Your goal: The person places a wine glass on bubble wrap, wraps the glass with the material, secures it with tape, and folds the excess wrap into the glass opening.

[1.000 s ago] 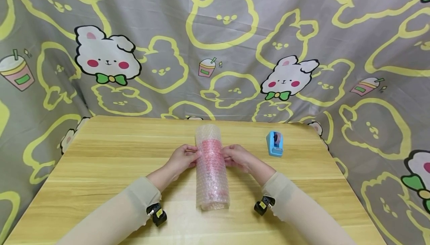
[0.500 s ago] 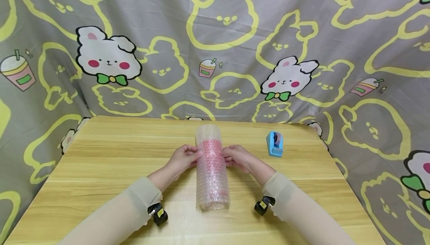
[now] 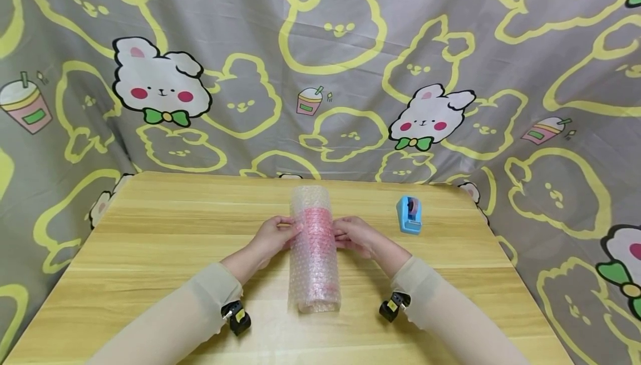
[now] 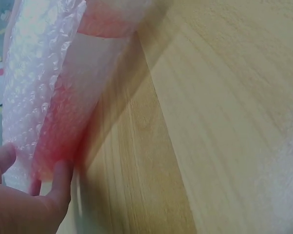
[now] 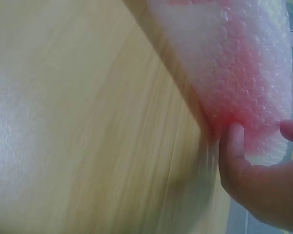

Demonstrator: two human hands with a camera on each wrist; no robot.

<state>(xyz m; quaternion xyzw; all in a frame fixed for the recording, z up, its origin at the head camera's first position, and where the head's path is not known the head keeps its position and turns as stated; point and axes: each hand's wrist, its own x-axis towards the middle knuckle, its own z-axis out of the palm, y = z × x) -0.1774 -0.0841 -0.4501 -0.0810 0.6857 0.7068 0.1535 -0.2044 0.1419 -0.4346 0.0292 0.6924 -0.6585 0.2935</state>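
Observation:
A bubble-wrap roll (image 3: 314,276) lies lengthwise on the wooden table in the head view. Through the clear plastic shows something red-pink and whitish; its kind is blurred by the bubbles. My left hand (image 3: 270,238) holds the roll's left side, thumb low and fingers higher up. On the opposite side my right hand (image 3: 358,236) grips it in the same way. In the left wrist view a loose lengthwise edge of the bubble wrap (image 4: 34,73) lies over the red part. The right wrist view shows my right thumb (image 5: 232,141) pressed against the wrap near the table.
A blue tape dispenser (image 3: 409,217) with a tape roll in it stands on the table (image 3: 190,209) at the back right. Behind and on both sides hangs a grey curtain (image 3: 345,92) with rabbit and bear outlines. Small black cameras (image 3: 239,319) sit at both wrists.
The roll has turned a little between my hands: its near end sits slightly farther left, and the red part shows slightly farther right. Both hands stay almost in place.

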